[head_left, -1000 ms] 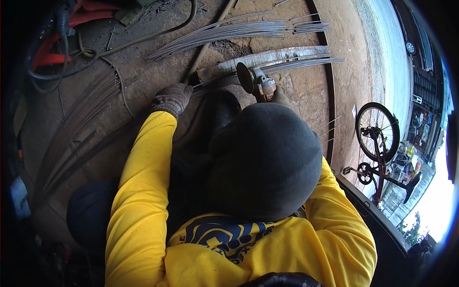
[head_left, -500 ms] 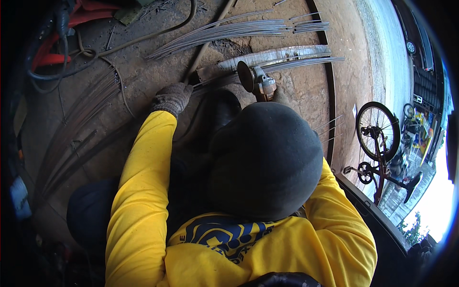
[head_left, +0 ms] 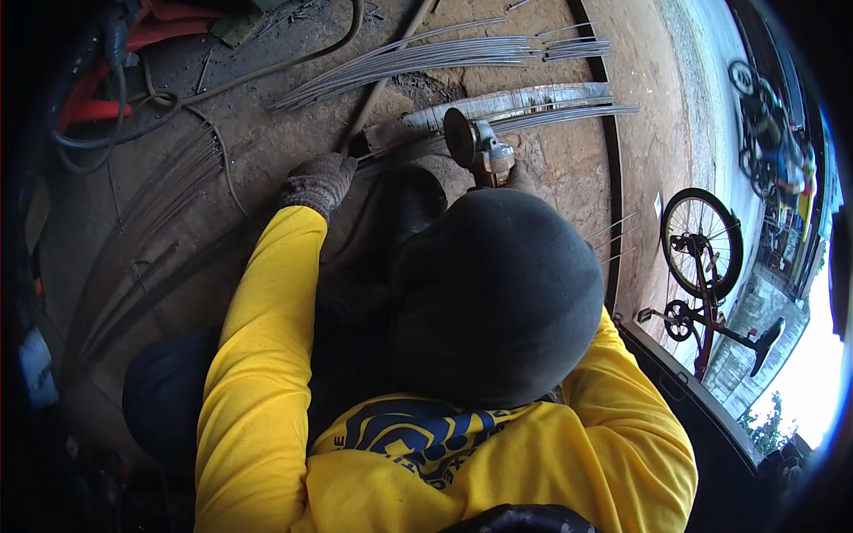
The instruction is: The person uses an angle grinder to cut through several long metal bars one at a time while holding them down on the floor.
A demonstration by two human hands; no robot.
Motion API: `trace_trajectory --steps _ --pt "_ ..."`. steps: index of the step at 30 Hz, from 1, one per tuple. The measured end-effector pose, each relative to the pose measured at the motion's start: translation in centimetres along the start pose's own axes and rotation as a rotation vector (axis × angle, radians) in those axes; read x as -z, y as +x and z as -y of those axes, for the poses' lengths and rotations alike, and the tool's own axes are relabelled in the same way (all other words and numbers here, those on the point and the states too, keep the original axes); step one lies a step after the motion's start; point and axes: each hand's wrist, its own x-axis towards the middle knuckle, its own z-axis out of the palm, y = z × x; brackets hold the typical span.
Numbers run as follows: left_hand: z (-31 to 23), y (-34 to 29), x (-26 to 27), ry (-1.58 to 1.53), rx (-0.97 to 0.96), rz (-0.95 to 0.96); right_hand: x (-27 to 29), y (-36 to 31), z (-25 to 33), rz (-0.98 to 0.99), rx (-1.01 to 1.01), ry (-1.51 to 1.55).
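My left hand [head_left: 318, 183], in a grey-brown knit glove, is closed round the near end of a bundle of thin metal rods [head_left: 569, 115]. The rods run off to the right beside a long, worn metal bar [head_left: 515, 101]. My right hand [head_left: 521, 177] grips an angle grinder [head_left: 490, 161]; a dark rounded head covering [head_left: 498, 298] hides most of that hand and the tool's body. The grinder's disc [head_left: 460, 139] stands tilted near the rods, and whether it touches them I cannot tell. A dark boot [head_left: 418, 200] is close to the left hand.
More thin rods [head_left: 444, 55] lie beyond the bar, with short pieces [head_left: 577, 49] to their right. Darker rods [head_left: 151, 200] spread at left. A hose [head_left: 267, 82] and red-handled equipment [head_left: 93, 93] are at far left. A bicycle [head_left: 706, 266] stands at right, beyond a metal edge [head_left: 613, 160].
The grinder has shifted slightly upward in the picture, and its disc has tilted a little. My left hand keeps its place. In the street, a motorcycle with a rider has moved farther up the picture.
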Motion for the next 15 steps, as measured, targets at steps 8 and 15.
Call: trace_trajectory --steps 8,15 --pt "-2.6 0.8 0.3 -0.007 0.000 -0.033 3.0 -2.8 0.5 -0.094 -0.037 0.013" --pt "-3.4 1.4 -0.2 -0.032 -0.035 -0.089 3.7 -2.3 -1.5 -0.072 -0.022 0.050"
